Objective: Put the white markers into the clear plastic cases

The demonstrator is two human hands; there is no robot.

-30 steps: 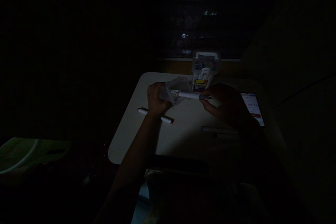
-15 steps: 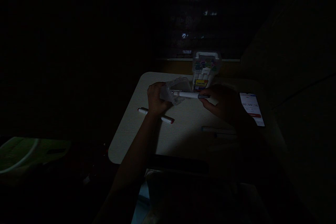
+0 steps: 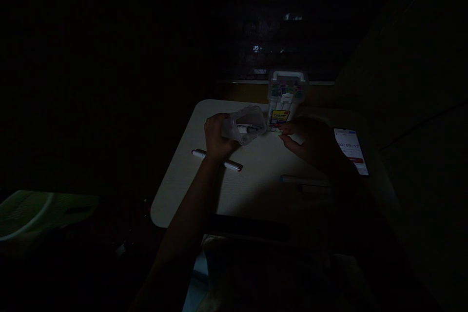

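Near the middle of the frame, I have the left hand (image 3: 217,137) clasped round the tub (image 3: 253,118) that holds a marker (image 3: 244,128), the tub's long axis roughly crosswise, its mouth facing the right hand (image 3: 310,142), whose thumb and finger stand slightly apart, just right of it

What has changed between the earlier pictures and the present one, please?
The gray-capped white marker moved leftward into the clear plastic box, and the right hand let it go; that hand is now empty. The timer on the smartphone advanced. The left hand still holds the box; the red-capped marker and the filled marker case stayed in place.
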